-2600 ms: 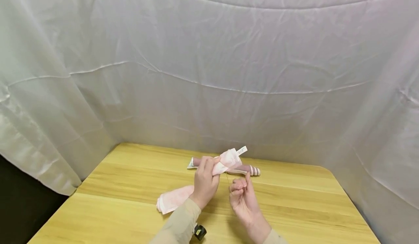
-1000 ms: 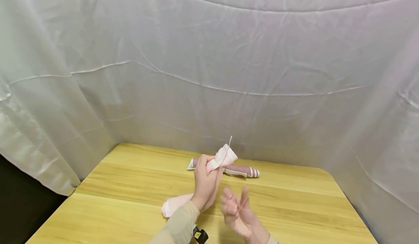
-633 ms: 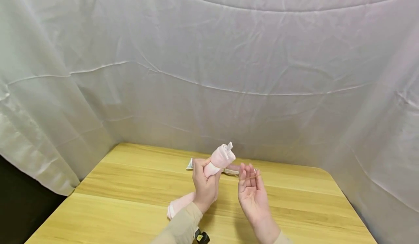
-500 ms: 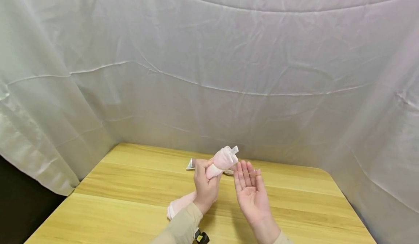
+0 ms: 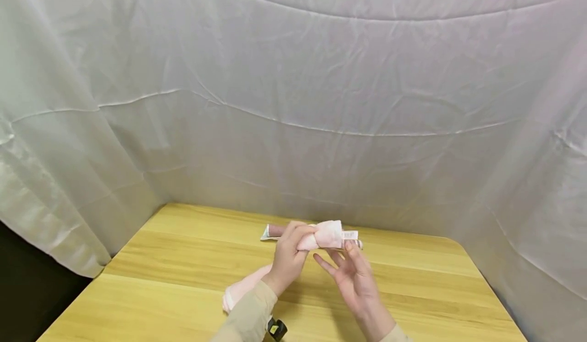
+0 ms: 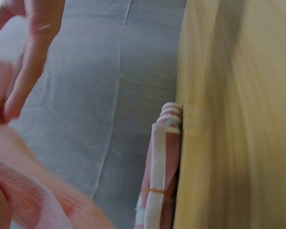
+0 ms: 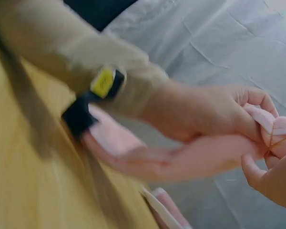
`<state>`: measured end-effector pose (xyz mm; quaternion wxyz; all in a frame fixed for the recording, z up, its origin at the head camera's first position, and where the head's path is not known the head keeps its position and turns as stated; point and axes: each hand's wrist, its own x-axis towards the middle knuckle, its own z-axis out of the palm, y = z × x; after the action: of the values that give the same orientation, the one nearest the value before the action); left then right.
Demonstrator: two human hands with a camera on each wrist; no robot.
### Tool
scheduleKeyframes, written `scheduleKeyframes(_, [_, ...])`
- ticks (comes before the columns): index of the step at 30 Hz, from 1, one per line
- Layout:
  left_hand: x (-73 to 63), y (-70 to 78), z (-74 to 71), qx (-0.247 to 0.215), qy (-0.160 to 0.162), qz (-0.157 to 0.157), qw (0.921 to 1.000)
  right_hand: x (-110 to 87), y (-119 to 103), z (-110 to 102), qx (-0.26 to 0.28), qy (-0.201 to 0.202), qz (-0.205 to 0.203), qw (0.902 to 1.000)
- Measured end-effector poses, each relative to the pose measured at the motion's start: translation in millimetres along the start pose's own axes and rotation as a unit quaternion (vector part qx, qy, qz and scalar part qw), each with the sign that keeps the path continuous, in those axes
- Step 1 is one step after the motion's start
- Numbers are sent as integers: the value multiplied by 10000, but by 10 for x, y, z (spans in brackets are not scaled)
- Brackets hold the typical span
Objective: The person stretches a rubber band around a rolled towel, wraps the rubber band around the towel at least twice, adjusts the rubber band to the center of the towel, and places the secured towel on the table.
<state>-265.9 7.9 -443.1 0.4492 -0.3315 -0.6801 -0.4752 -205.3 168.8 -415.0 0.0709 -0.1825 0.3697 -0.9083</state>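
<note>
A pink rolled towel (image 5: 329, 234) with a white tag (image 5: 350, 235) is held above the table, its other end (image 5: 245, 287) reaching back under the left forearm. My left hand (image 5: 290, 253) grips the roll near its tagged end. Close to that end, my right hand (image 5: 359, 281) has its thumb by the tag and its other fingers under the roll. In the right wrist view, a thin orange rubber band (image 7: 273, 126) crosses the towel and stretches towards the right hand's fingers. The right fingertips are partly hidden behind the towel.
Behind the hands, a mauve rolled towel (image 5: 276, 231) with white stripes lies near the table's back edge. An orange band (image 6: 153, 190) circles it. Grey-white curtains (image 5: 293, 102) enclose the wooden table (image 5: 183, 260). A black device (image 5: 277, 329) sits at the left wrist.
The right hand has gone from an open palm with the band stretched over its fingers to the towel's tagged end. The left hand has swung the towel from tilted up to nearly level.
</note>
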Motion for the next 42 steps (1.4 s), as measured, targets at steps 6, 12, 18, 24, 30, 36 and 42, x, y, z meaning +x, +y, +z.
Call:
scheduleKeyframes(6, [63,-37,-100,-225,-1015,133,9945,35,-76,-21,-1522,269,-560,9864])
scheduleKeyframes(12, [129,-34,-146,50,-1729,643,9828,73,-155,-80,-2891,389,-429,9555])
scheduleKeyframes(18, [130,15,-125,552,-2202,1135,9672,73,-235,-106,-4303,595,-53,9007])
scheduleKeyframes(24, [132,61,-111,503,-2480,750,9645,83,-224,-140,-5347,291,8,8446])
scheduleKeyframes(30, [130,117,-120,176,-2539,-333,9665,77,-156,-120,-6142,502,-125,7875])
scheduleKeyframes(36, [125,126,-117,-114,-2580,-796,9628,78,-136,-113,-6439,745,-295,7609])
scheduleKeyframes(42, [106,109,-117,-312,-2586,-903,9612,65,-161,-97,-6391,1030,-156,7621])
